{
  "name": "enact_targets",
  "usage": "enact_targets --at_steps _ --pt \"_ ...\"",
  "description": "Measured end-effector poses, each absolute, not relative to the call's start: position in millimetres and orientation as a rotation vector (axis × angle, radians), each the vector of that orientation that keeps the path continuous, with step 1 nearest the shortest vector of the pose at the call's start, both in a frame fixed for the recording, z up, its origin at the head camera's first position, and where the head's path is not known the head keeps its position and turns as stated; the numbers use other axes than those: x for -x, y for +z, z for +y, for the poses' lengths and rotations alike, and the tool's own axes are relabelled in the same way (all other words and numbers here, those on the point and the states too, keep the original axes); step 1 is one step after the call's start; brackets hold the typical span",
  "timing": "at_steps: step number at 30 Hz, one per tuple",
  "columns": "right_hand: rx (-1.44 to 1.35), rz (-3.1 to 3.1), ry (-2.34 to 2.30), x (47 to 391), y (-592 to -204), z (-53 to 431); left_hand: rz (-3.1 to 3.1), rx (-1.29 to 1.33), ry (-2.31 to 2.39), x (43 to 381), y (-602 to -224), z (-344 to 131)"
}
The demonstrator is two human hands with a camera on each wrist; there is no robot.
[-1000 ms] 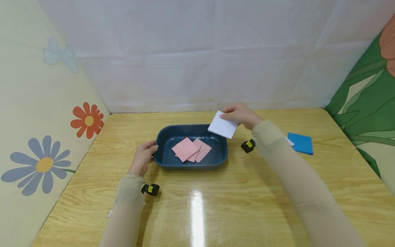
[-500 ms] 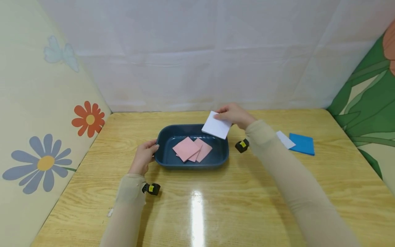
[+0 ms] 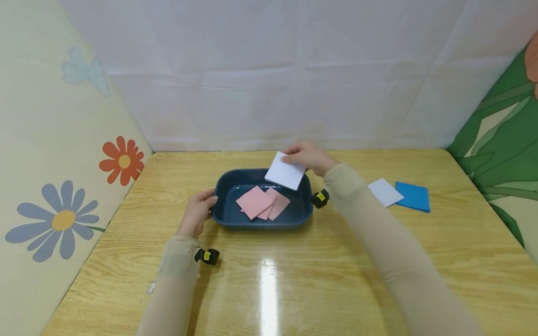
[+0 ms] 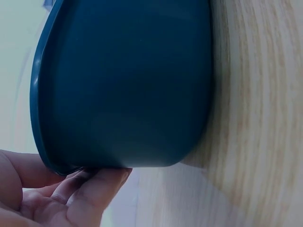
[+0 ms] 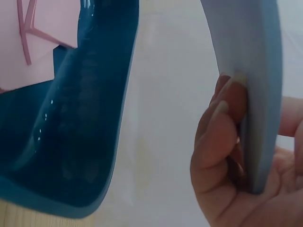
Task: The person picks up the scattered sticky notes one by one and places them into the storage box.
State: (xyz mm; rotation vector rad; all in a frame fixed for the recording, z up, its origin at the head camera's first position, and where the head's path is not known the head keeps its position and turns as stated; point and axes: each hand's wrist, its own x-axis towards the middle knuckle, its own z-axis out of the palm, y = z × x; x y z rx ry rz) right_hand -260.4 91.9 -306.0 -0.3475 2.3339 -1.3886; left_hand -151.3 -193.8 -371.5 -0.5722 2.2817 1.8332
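A dark blue rectangular basin (image 3: 260,226) with rounded corners stands on the table. My left hand (image 3: 196,213) grips its left end, thumb at the rim and fingers against the outer wall (image 4: 128,85). Inside lie several pink square pads (image 3: 254,202), overlapping one another. Over the basin's back right part, my right hand (image 3: 310,157) pinches a white square pad (image 3: 286,173) by its far edge, tilted above the rim. From the right wrist, the white pad (image 5: 258,94) shows edge-on between thumb and fingers.
Right of the basin, a second white square pad (image 3: 385,192) lies on the wooden table (image 3: 328,280) beside a blue square pad (image 3: 413,196). A white sheet (image 3: 235,93) hangs behind the table. Flower-patterned panels stand at both sides.
My right hand has moved left with the white pad, bringing it farther over the basin. The other white pad has come into view from behind the right sleeve. The left hand keeps its grip.
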Motion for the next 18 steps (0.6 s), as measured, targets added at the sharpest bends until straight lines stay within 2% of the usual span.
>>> enact_targets --at_steps 18 --pt "0.356 2.299 -1.386 259.4 -313.5 69.1 2.294 0.553 1.837 149.6 -370.7 -190.1"
